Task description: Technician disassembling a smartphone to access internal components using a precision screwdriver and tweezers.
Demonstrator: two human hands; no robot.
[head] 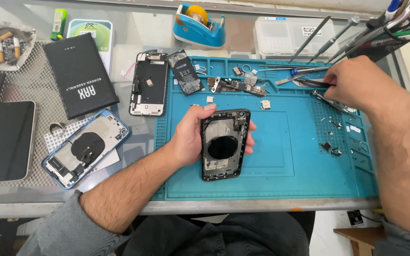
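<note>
My left hand grips a gutted black phone housing, open side up, over the middle of the blue work mat. My right hand is at the mat's far right, fingers closed on a thin dark tool, probably tweezers, among other metal tools. A bare logic board and a black battery lie at the top of the mat. Small screws and parts are scattered on the mat's right side.
Left of the mat lie a blue opened phone housing, a black phone frame, a black box, and a dark screen. A tape dispenser, a plastic parts box, an ashtray and a tool holder stand behind.
</note>
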